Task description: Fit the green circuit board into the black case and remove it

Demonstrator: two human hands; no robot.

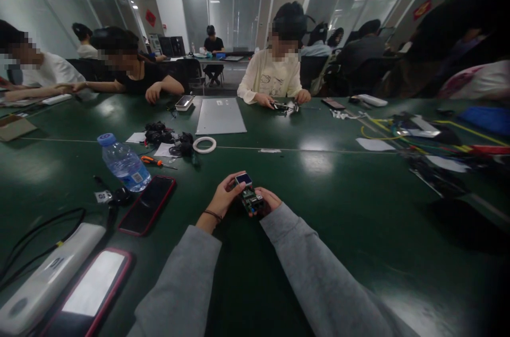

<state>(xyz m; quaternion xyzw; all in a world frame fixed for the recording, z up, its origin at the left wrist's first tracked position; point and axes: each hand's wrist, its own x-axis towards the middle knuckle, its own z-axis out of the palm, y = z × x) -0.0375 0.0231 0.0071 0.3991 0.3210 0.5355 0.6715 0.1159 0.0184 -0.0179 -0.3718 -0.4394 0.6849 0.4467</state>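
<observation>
Between my two hands, above the green table (342, 252), is a small circuit board (252, 200) with a little dark screen (244, 179) at its upper end. My left hand (225, 193) grips it by the screen end, the thumb lying across the screen's lower edge. On the other side, the fingers of my right hand (269, 200) are closed around the board's lower right edge. Parts of the fingers are hidden behind the board.
Left of my arms lie a red-edged phone (148, 204), a water bottle (124, 162), a white device (51, 278) and a lit phone (90, 294). Beyond are a screwdriver (157, 162), black cables (181, 144), a white ring (204, 144) and a grey panel (221, 115). A person (274, 74) sits opposite.
</observation>
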